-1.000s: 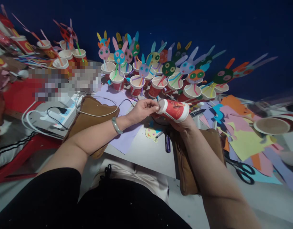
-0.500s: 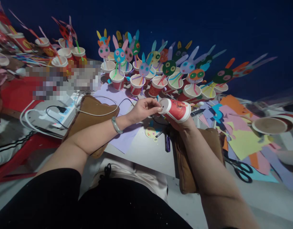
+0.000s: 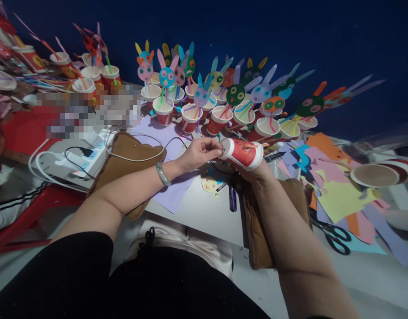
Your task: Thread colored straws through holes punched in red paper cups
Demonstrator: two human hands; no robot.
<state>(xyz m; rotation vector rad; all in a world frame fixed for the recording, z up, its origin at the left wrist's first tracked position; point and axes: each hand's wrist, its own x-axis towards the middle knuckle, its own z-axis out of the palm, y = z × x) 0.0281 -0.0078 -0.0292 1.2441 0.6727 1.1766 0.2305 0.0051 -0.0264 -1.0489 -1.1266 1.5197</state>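
A red and white paper cup (image 3: 245, 153) lies on its side in the air, its base toward the left. My right hand (image 3: 255, 172) grips it from below and behind, with most of the fingers hidden by the cup. My left hand (image 3: 201, 153) is closed in a pinch at the cup's base, thumb against forefinger; what is between them is too small to make out. Below the hands, a yellow paper disc (image 3: 209, 184) with a drawn face lies on the table near a purple-and-black pen-like object (image 3: 233, 198).
Behind stand several paper cups (image 3: 163, 116) with paper rabbit faces on straws. Brown cushions (image 3: 132, 155) lie beneath both forearms. A power strip (image 3: 94, 153) with cables is on the left; black scissors (image 3: 339, 239), coloured paper (image 3: 340, 201) and stacked cups (image 3: 375, 175) are on the right.
Both hands and the cup have shifted very slightly left. The left pinch stays at the cup's base, and the right hand keeps its hold.
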